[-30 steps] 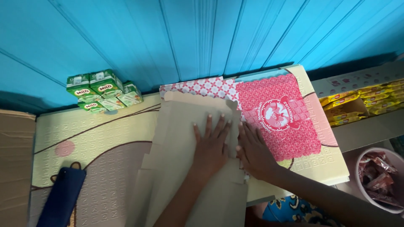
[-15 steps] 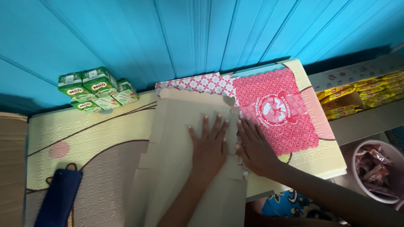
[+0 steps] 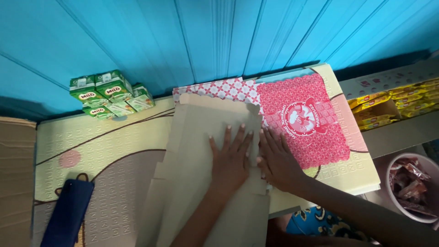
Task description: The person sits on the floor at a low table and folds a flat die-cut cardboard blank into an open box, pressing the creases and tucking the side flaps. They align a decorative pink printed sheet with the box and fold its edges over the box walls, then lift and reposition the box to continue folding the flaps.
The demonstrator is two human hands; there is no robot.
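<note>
At the centre of the frame the left hand (image 3: 233, 158) lies flat, fingers spread apart, on a flattened brown cardboard box blank (image 3: 201, 183) that covers the middle of the cream patterned table (image 3: 105, 146). Just beside it the right hand (image 3: 278, 161) presses open-palmed, gripping nothing, at the blank's right edge, where it overlaps a red and white printed cardboard sheet (image 3: 302, 119). Green drink cartons (image 3: 107, 93) are stacked at upper left, and a dark blue pouch (image 3: 68, 217) lies at lower left.
</note>
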